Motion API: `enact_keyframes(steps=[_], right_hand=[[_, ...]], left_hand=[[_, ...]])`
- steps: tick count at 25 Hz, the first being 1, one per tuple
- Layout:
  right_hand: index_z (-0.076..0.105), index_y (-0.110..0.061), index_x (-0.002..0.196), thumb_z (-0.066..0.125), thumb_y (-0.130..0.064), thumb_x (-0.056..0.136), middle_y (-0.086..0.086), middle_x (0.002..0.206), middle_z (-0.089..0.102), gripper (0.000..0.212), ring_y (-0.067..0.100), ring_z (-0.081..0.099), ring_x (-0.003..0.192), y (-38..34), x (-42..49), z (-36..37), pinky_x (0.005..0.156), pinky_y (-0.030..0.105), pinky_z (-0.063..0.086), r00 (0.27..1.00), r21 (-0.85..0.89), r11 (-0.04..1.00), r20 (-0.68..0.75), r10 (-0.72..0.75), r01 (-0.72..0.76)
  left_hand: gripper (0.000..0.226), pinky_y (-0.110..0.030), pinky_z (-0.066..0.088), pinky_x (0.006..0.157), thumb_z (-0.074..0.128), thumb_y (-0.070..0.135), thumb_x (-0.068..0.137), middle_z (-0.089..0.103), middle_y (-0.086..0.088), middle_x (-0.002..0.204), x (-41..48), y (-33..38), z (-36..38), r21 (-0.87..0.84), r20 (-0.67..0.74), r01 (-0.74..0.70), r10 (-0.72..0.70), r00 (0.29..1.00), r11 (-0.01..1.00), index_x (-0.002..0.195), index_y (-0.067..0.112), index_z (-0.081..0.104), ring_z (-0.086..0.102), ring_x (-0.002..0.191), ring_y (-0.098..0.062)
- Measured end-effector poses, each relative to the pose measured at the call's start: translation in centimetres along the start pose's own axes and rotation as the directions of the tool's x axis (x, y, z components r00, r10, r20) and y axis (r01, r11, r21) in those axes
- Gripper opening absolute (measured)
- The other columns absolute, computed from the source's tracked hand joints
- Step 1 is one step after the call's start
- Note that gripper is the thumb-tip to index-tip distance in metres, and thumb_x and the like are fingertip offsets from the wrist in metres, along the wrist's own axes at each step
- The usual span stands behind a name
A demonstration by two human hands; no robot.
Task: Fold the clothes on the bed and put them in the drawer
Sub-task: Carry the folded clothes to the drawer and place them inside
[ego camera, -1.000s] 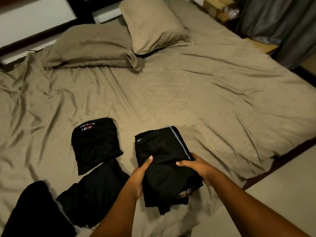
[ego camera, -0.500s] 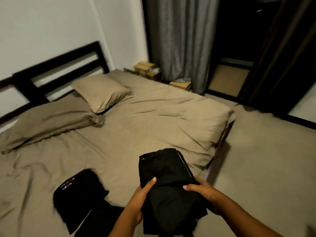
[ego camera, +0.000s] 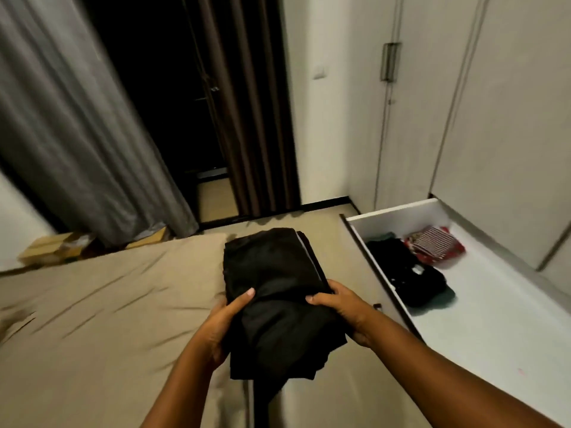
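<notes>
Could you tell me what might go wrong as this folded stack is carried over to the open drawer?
1. The stack of folded black clothes is held only at its near end by the left hand and right hand; a loose layer hangs below and may unfold.
2. The drawer already holds dark clothes and a striped garment, so dropping the stack there could rumple them.

I can't read any words, numbers or signs here. The dark clothes in the drawer (ego camera: pixel 411 274) have a small pale patch that might be a tag, but it is too tiny and blurry for me to read. The red and striped cloth (ego camera: pixel 434 245) beside them shows only a pattern, no letters. The cardboard boxes (ego camera: pixel 52 250) past the bed show no print I can make out.
</notes>
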State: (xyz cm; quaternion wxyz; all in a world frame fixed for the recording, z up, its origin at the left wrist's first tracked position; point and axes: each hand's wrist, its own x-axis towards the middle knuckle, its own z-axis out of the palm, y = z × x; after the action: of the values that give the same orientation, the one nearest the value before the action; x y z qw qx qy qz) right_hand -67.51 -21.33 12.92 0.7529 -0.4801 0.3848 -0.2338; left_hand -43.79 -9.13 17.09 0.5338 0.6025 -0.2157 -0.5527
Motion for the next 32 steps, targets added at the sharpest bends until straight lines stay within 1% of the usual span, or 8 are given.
enact_keyframes(steps=[6,10,15,19,23,26,29,32], right_hand=[[0.060,-0.020,0.133,0.093,-0.036,0.065,0.010,0.121,0.073,0.077,0.034,0.070,0.111,0.5,-10.8,-17.0,0.098,0.052,0.055,0.933,0.179,0.974,-0.355,-0.068,0.139],[0.061,-0.016,0.131,0.089,-0.030,0.071,0.011,0.120,0.073,0.067,0.034,0.069,0.112,4.5,-18.3,-24.7,0.100,0.052,0.054,0.837,0.320,0.921,-0.547,-0.013,0.223],[0.063,-0.020,0.131,0.091,-0.037,0.069,0.011,0.121,0.073,0.070,0.034,0.069,0.112,10.3,-23.5,-29.4,0.100,0.051,0.054,0.703,0.455,0.830,-0.703,0.112,0.323],[0.061,-0.021,0.132,0.092,-0.039,0.066,0.010,0.120,0.073,0.075,0.033,0.069,0.112,13.8,-23.5,-30.9,0.101,0.051,0.054,0.614,0.517,0.770,-0.760,0.213,0.374],[0.057,-0.022,0.132,0.091,-0.041,0.059,0.013,0.121,0.070,0.082,0.035,0.069,0.109,16.7,-22.3,-31.4,0.096,0.054,0.056,0.448,0.577,0.717,-0.800,0.399,0.391],[0.051,-0.018,0.135,0.084,-0.029,0.074,0.017,0.122,0.065,0.070,0.037,0.069,0.106,18.8,-21.7,-30.8,0.092,0.054,0.058,0.317,0.627,0.666,-0.779,0.541,0.404],[0.042,-0.018,0.145,0.074,-0.016,0.089,0.015,0.125,0.060,0.065,0.035,0.065,0.108,20.3,-21.5,-29.8,0.087,0.047,0.058,0.219,0.678,0.606,-0.722,0.657,0.416],[0.026,-0.017,0.157,0.071,-0.018,0.092,0.014,0.142,0.050,0.079,0.034,0.055,0.125,21.9,-21.7,-29.2,0.099,0.041,0.051,0.090,0.705,0.657,-0.697,0.712,0.266]], left_hand=[[0.047,-0.040,0.057,0.082,0.076,0.039,0.081,0.073,-0.009,0.114,5.2,-0.9,20.5,0.242,0.310,-0.003,-0.074,0.948,0.970,0.121,0.019,0.061,0.073,0.100,-0.029],[0.062,-0.047,0.054,0.099,0.081,0.043,0.079,0.072,-0.007,0.121,6.9,-5.0,32.2,0.396,0.514,0.003,-0.224,0.828,0.918,0.132,0.021,0.057,0.070,0.108,-0.030],[0.043,-0.036,0.058,0.081,0.077,0.039,0.082,0.073,-0.004,0.117,8.2,-10.2,42.9,0.556,0.597,0.019,-0.415,0.686,0.831,0.120,0.024,0.062,0.072,0.103,-0.025],[0.044,-0.040,0.057,0.087,0.077,0.037,0.084,0.075,-0.006,0.114,11.4,-14.5,48.0,0.677,0.587,0.032,-0.566,0.579,0.735,0.122,0.019,0.065,0.072,0.103,-0.028],[0.058,-0.045,0.054,0.098,0.079,0.041,0.082,0.072,-0.008,0.120,15.8,-20.1,51.4,0.798,0.534,0.013,-0.717,0.448,0.602,0.131,0.018,0.059,0.070,0.108,-0.030],[0.062,-0.044,0.051,0.103,0.078,0.042,0.083,0.071,-0.006,0.123,18.1,-24.6,53.2,0.881,0.451,-0.006,-0.836,0.313,0.473,0.135,0.019,0.055,0.068,0.113,-0.028],[0.070,-0.038,0.050,0.098,0.074,0.052,0.083,0.064,0.003,0.131,19.2,-28.5,54.1,0.928,0.370,-0.137,-0.900,0.232,0.347,0.142,0.026,0.048,0.061,0.119,-0.020],[0.059,-0.036,0.046,0.099,0.059,0.052,0.094,0.056,0.009,0.137,18.8,-31.6,53.9,0.938,0.264,-0.271,-0.953,0.150,0.217,0.147,0.033,0.040,0.054,0.125,-0.016]])
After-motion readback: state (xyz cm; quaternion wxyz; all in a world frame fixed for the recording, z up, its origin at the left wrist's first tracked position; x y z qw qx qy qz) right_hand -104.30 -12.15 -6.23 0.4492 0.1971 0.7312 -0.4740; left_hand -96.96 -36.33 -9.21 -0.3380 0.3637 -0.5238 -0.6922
